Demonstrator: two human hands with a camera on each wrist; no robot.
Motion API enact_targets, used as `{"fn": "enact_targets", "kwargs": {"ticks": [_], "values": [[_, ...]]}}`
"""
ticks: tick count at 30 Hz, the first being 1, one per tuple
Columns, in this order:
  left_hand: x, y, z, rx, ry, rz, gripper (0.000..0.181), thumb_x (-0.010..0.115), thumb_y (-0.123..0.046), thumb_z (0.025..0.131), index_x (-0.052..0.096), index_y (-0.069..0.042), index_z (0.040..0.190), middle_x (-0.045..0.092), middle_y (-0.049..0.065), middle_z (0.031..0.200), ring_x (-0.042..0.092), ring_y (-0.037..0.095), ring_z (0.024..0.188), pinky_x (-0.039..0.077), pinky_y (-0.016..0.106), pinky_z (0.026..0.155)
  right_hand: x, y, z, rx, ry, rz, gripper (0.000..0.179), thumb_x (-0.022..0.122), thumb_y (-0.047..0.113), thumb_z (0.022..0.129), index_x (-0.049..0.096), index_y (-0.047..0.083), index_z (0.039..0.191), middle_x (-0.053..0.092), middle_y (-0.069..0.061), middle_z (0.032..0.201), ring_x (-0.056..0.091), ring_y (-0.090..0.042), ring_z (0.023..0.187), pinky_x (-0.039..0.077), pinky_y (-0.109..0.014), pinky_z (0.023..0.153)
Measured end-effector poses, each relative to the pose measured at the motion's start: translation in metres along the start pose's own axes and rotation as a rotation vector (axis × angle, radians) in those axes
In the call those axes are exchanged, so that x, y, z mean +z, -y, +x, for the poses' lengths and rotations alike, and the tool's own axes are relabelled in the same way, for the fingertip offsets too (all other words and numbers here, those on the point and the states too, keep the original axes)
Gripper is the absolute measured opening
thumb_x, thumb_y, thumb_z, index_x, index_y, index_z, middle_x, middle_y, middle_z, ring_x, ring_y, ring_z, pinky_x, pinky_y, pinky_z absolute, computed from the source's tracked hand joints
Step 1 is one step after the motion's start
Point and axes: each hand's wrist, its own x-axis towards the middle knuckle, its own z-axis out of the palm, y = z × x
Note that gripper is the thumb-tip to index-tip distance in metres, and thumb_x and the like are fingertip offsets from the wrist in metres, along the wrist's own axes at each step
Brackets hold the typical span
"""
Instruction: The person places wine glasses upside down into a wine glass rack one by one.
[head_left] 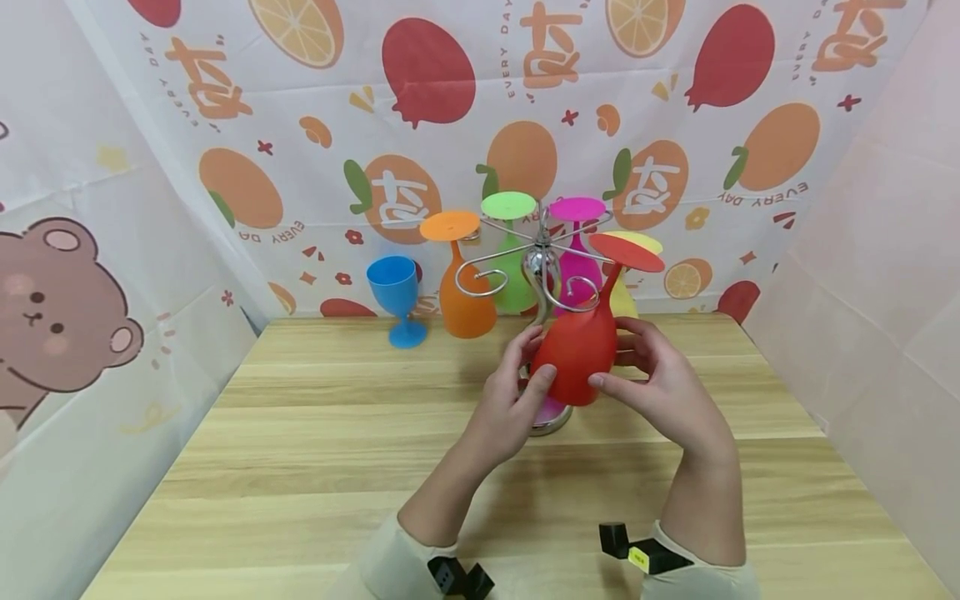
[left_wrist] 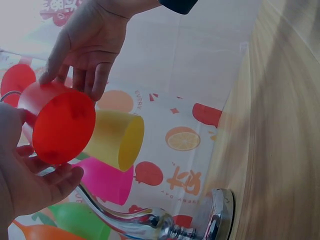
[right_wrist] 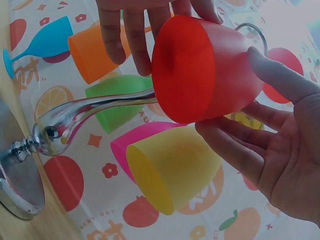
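A red plastic goblet [head_left: 576,354] is upside down and tilted, its foot up and its stem at a wire loop of the chrome glass rack [head_left: 542,258]. My left hand [head_left: 512,396] holds its bowl from the left, thumb in front. From the right, my right hand [head_left: 667,396] holds the same bowl with thumb and fingers. The right wrist view shows the open mouth of the red goblet [right_wrist: 182,70] between both hands. Orange [head_left: 467,292], green [head_left: 513,279], magenta [head_left: 579,271] and yellow [head_left: 622,296] goblets hang upside down from the other loops.
A blue goblet [head_left: 393,287] stands upright near the back left of the wooden table [head_left: 315,467]. The rack's round base [head_left: 551,421] rests on the table below the red goblet. A fruit-print cloth [head_left: 450,83] hangs behind, with pale cloth at both sides.
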Motion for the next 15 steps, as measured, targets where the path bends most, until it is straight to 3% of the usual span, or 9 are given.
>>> {"fn": "enact_targets", "kwargs": {"ticks": [4, 15], "values": [[-0.001, -0.001, 0.0, -0.021, 0.001, -0.013, 0.053, 0.054, -0.042, 0.1, 0.033, -0.032, 0.148, 0.049, -0.007, 0.141, 0.049, 0.015, 0.127, 0.054, 0.038, 0.094, 0.003, 0.001, 0.002, -0.001, -0.017, -0.022, 0.074, 0.078, 0.035, 0.084, 0.041, 0.019, 0.147, 0.057, -0.007, 0.132, 0.057, -0.029, 0.117, 0.06, -0.041, 0.081], [-0.004, -0.001, 0.003, -0.09, 0.001, -0.049, 0.064, 0.062, -0.045, 0.095, 0.03, -0.031, 0.149, 0.054, -0.003, 0.135, 0.051, 0.016, 0.122, 0.053, 0.04, 0.091, 0.012, 0.001, 0.006, -0.047, -0.07, -0.085, 0.067, 0.074, 0.04, 0.086, 0.047, 0.023, 0.146, 0.059, -0.004, 0.131, 0.058, -0.025, 0.115, 0.059, -0.04, 0.081]]}}
